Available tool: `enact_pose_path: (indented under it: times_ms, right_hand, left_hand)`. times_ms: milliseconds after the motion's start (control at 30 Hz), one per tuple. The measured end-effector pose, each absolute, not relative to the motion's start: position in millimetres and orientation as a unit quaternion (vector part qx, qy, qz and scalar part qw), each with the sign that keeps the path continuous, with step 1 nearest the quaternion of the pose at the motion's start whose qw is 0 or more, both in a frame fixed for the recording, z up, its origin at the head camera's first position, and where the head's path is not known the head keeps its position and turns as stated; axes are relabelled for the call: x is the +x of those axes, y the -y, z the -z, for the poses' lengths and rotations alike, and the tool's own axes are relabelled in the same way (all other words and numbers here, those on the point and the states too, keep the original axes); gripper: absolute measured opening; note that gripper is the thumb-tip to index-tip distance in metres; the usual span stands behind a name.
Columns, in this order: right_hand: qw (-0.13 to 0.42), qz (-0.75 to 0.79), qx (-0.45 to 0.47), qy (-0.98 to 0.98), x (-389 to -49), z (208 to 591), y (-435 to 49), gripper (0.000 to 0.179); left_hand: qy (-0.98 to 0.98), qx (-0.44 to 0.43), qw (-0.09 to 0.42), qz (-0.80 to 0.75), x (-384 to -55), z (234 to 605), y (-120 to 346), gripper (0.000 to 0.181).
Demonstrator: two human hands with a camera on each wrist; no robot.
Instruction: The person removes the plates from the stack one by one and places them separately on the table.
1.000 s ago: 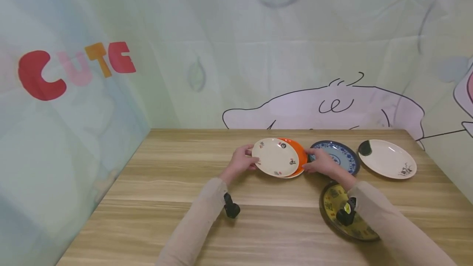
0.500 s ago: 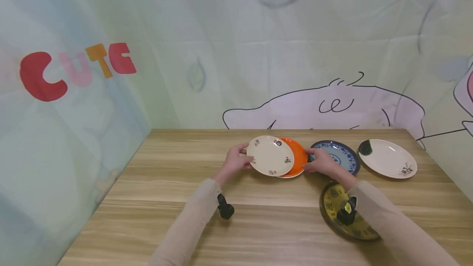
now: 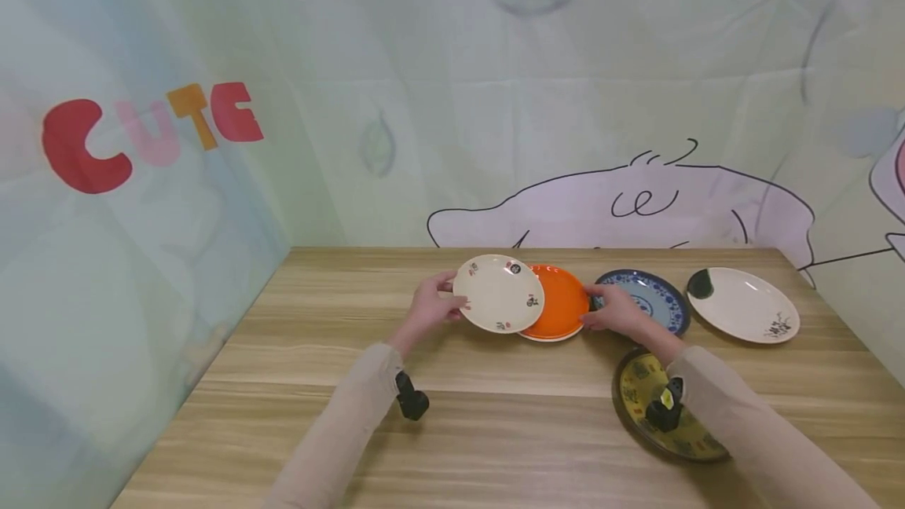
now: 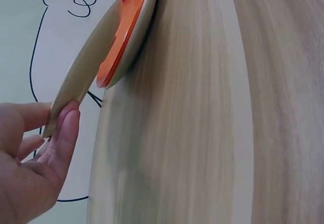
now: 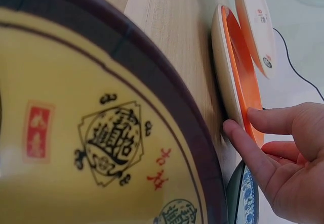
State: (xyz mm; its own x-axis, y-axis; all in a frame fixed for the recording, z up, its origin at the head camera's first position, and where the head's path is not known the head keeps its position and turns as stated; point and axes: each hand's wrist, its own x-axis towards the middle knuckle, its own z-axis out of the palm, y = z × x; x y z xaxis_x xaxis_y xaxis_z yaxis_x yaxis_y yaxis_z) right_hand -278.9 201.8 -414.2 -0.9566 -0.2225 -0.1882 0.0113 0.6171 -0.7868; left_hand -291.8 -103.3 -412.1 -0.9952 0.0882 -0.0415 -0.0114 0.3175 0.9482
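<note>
Left grip (image 3: 430,305) pinches white plate (image 3: 498,294) by its edge; right grip (image 3: 613,310), orange plate (image 3: 564,306); table (image 3: 339,320) extends leftward.

Right hand (image 5: 298,158) pinching an orange plate (image 5: 247,75), white plate (image 5: 254,24) near it, yellow plate (image 5: 61,77) foremost, blue-patterned plate (image 5: 248,196) partly seen

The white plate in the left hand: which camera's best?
The head view: the white plate shows nearly its whole patterned face. Left wrist sees it almost edge-on; right wrist, only part, cut off at the top.
</note>
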Motion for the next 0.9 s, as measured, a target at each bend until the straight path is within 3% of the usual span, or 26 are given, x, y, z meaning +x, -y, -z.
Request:
enact_pose_path:
  times_ms: [900]
  right_hand:
    - [0.13, 0.432, -0.071, -0.889, -280, 416, -202, 0.062]
  left_hand:
    - [-0.799, -0.018, 0.017, -0.601, -296, 416, 163, 0.061]
